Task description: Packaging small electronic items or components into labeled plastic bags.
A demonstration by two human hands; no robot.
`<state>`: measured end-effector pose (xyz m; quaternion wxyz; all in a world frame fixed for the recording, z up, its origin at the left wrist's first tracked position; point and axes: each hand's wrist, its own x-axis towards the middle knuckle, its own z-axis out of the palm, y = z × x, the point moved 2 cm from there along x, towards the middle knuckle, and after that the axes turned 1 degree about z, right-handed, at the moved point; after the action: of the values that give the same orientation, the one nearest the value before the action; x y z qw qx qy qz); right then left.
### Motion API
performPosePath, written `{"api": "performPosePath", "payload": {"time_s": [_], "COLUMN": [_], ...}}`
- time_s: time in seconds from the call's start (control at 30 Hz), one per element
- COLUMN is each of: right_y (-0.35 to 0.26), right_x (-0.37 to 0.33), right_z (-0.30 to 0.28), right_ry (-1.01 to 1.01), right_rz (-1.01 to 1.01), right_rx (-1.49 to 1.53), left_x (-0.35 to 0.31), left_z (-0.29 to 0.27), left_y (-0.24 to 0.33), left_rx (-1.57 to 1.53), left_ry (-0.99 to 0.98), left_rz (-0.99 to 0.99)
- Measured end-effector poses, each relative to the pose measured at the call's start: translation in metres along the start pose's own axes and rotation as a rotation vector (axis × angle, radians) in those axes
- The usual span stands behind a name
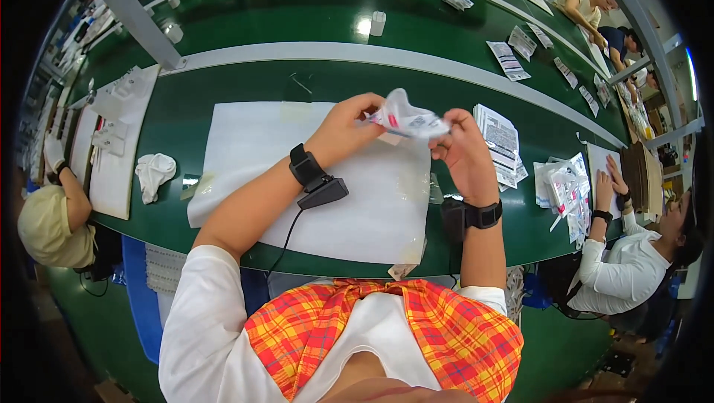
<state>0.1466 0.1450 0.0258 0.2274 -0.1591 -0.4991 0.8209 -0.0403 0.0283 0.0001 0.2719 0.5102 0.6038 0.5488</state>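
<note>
Above the white sheet point(320, 210) on the green table, a crinkled white printed pouch point(409, 117) is held up between my hands. My left hand point(349, 126) is closed on its left end, thumb and fingers pinching the edge. The right end is pinched by the fingertips of my right hand point(462, 147), whose palm is partly turned up. Whether the pouch is open or has anything inside, I cannot tell. Close beside my right hand lies a stack of flat printed packets point(497, 139).
A pile of loose printed pouches point(567, 184) lies farther right, near a co-worker point(625, 254). A crumpled white cloth or glove point(155, 176) rests at the left. Past the pale rail point(327, 51), a green belt carries scattered pouches point(509, 61) and a small white object point(378, 24).
</note>
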Motion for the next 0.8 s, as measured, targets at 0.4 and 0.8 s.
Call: {"api": "performPosePath", "payload": {"time_s": [0.4, 0.8], "right_y": [0.030, 0.011], "right_x": [0.005, 0.021], "right_z": [-0.006, -0.039], "right_ry": [0.136, -0.098], "right_rz": [0.054, -0.364], "right_rx": [-0.555, -1.052], "left_x": [-0.010, 0.003], "left_z": [0.020, 0.001], "left_y": [0.004, -0.016], "left_rx": [-0.440, 0.602], "left_ry": [0.121, -0.203], "left_rz": [-0.299, 0.095]}}
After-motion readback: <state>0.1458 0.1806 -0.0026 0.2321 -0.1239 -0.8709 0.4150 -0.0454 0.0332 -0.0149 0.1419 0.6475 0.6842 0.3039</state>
